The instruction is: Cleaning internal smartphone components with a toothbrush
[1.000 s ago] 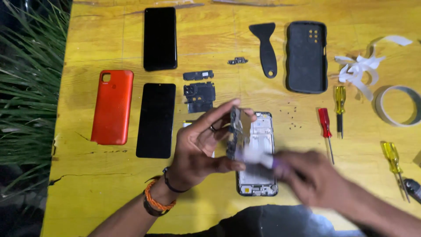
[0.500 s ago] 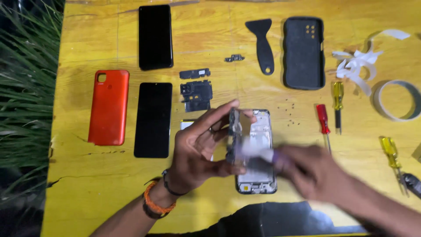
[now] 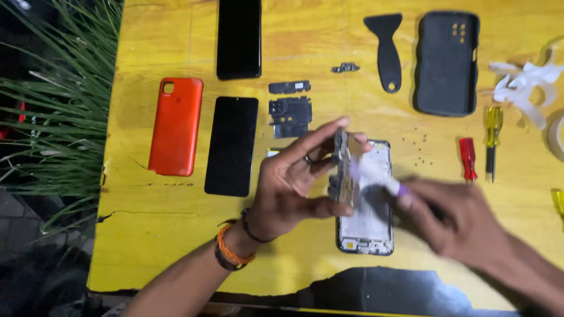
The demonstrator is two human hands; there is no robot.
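Above the phone frame (image 3: 367, 202), our left hand (image 3: 288, 182) pinches the thin, fragile circuit board (image 3: 342, 167) by its edges; our right hand (image 3: 455, 217) fingers grip a brush (image 3: 376, 174).

Two hands are over the yellow wooden table (image 3: 176, 246) — a left hand (image 3: 288, 188) and a right hand (image 3: 458, 220). Two flat black glass screens: one (image 3: 238, 38) at the top, one (image 3: 231, 145) below it. Two back covers — one orange plastic (image 3: 175, 126), one black rubber (image 3: 446, 61). One black plastic scraper (image 3: 385, 50). One open phone frame (image 3: 370, 226). One red-handled screwdriver (image 3: 468, 157) and one yellow-handled screwdriver (image 3: 492, 138). Three small dark loose parts (image 3: 289, 108).
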